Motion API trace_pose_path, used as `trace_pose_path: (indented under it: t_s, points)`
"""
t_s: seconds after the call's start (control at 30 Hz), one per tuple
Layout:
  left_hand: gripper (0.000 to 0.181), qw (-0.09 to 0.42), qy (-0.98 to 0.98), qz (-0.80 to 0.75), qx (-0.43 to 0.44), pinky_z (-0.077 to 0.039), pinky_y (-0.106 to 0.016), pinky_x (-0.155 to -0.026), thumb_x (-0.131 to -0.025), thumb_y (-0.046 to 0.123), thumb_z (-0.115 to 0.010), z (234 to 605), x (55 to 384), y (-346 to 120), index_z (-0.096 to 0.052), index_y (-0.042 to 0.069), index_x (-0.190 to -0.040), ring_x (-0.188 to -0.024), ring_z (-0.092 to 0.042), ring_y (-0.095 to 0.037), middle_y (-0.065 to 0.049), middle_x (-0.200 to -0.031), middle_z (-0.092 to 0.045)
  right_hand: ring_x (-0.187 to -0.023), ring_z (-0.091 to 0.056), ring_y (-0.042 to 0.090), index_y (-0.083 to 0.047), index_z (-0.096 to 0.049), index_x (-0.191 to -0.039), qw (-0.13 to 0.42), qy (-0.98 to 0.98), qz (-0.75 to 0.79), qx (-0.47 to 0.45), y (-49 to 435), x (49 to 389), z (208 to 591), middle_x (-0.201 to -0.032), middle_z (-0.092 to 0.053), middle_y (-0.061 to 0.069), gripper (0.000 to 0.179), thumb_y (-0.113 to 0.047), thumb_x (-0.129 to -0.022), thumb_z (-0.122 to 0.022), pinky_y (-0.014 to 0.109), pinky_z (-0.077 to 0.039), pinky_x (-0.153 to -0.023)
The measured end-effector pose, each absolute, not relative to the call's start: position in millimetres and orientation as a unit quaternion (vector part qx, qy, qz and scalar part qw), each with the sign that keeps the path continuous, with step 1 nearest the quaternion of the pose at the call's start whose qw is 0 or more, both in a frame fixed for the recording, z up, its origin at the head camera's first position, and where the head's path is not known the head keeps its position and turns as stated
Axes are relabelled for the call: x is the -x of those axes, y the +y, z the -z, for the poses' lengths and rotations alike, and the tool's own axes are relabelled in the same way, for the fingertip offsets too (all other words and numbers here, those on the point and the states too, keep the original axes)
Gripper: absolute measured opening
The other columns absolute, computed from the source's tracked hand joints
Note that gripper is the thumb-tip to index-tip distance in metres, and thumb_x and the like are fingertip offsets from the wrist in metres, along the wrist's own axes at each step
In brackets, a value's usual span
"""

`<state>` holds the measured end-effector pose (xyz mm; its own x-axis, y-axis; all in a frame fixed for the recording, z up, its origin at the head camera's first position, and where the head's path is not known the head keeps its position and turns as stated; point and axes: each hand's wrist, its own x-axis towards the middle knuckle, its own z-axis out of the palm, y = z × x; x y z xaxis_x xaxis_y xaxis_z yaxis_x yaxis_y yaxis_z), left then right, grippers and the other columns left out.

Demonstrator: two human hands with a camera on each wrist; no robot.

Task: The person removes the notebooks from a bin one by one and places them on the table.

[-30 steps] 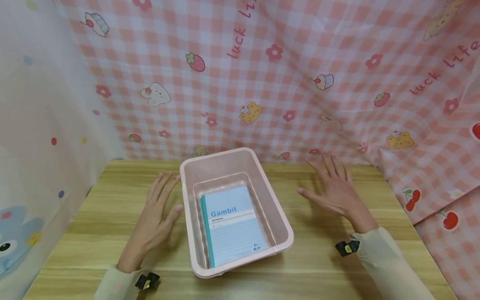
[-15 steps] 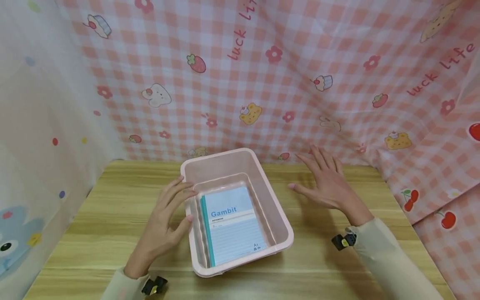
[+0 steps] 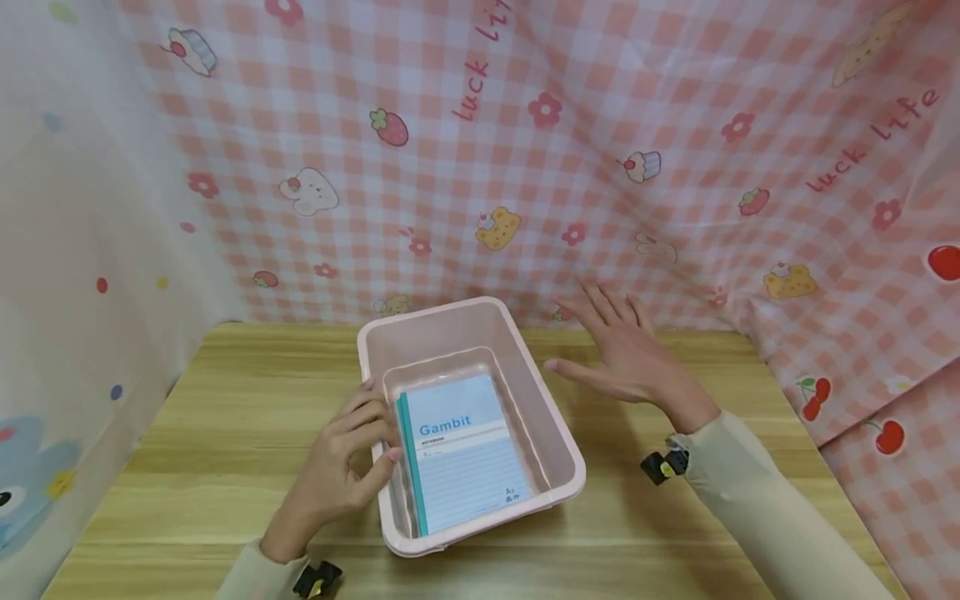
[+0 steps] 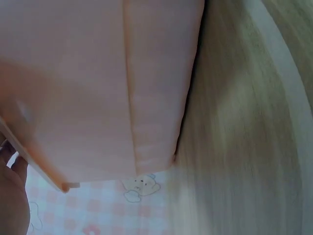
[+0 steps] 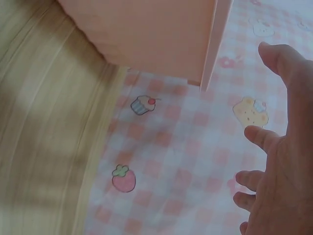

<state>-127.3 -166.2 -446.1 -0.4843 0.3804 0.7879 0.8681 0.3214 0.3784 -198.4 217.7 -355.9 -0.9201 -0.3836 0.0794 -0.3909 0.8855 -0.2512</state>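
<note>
A pale pink plastic bin [image 3: 435, 337] stands on the table with a light blue "Gambit" notebook [image 3: 465, 479] lying flat inside, its spine teal. My left hand [image 3: 333, 467] grips the bin's left rim, fingers curled over the edge. In the left wrist view, part of that hand [image 4: 12, 200] meets the rim, and the bin's outer wall [image 4: 73, 117] fills much of the picture. Off the bin's right side, my right hand [image 3: 626, 358] hovers with fingers spread and holds nothing. The right wrist view shows this hand [image 5: 293, 132] apart from the bin [image 5: 146, 34].
The wood-grain table [image 3: 255, 400] runs back to a pink checked cloth [image 3: 427, 167] hanging behind it. A whitish patterned cloth [image 3: 112, 200] hangs on the left. More printed cloth borders the table's right side.
My left hand has moved right from beside the bin onto its left rim, its fingers curling over. My right hand has moved left, closer to the bin. Bin and notebook stay put.
</note>
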Motion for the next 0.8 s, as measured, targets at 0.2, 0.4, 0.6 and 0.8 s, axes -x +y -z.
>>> trace_pose_path:
  t_s: [0.2,0.4,0.6,0.8]
  points:
    - [0.013,0.293,-0.756,0.421,0.406,-0.027,-0.046,-0.126,-0.078,0.007,-0.063,449.1,126.9,-164.4,-0.059,0.019,-0.074,-0.097,-0.057,-0.021,0.005,-0.083,-0.061,-0.160,-0.005,0.036,-0.038,-0.022,-0.162,0.020,-0.969,-0.125,-0.210,205.6,201.4,350.1,-0.174,-0.006,0.005,0.089,-0.074,-0.088,-0.056,0.067,-0.003,-0.124]
    - [0.013,0.294,-0.749,0.430,0.410,-0.025,-0.047,-0.127,-0.081,0.006,-0.062,450.5,128.5,-161.2,-0.058,0.017,-0.075,-0.095,-0.055,-0.021,0.003,-0.083,-0.058,-0.156,-0.017,0.039,-0.038,-0.027,-0.160,0.034,-0.966,-0.126,-0.222,191.8,204.3,341.0,-0.170,-0.021,0.008,0.087,-0.073,-0.088,-0.058,0.069,-0.009,-0.121]
    - [0.015,0.289,-0.752,0.431,0.407,-0.025,-0.047,-0.127,-0.081,0.006,-0.061,451.0,128.2,-161.0,-0.057,0.018,-0.074,-0.095,-0.054,-0.019,0.004,-0.083,-0.057,-0.153,-0.021,0.039,-0.039,-0.029,-0.159,0.015,-0.962,-0.136,-0.236,172.0,205.7,330.3,-0.167,-0.023,0.009,0.084,-0.073,-0.087,-0.058,0.068,-0.015,-0.121]
    - [0.016,0.285,-0.757,0.430,0.401,-0.024,-0.048,-0.127,-0.086,0.009,-0.060,451.0,126.8,-163.1,-0.056,0.019,-0.074,-0.096,-0.054,-0.018,0.005,-0.083,-0.057,-0.151,-0.024,0.037,-0.041,-0.029,-0.157,0.010,-0.960,-0.134,-0.244,148.5,209.1,323.8,-0.165,-0.025,0.007,0.082,-0.076,-0.088,-0.054,0.066,-0.021,-0.121]
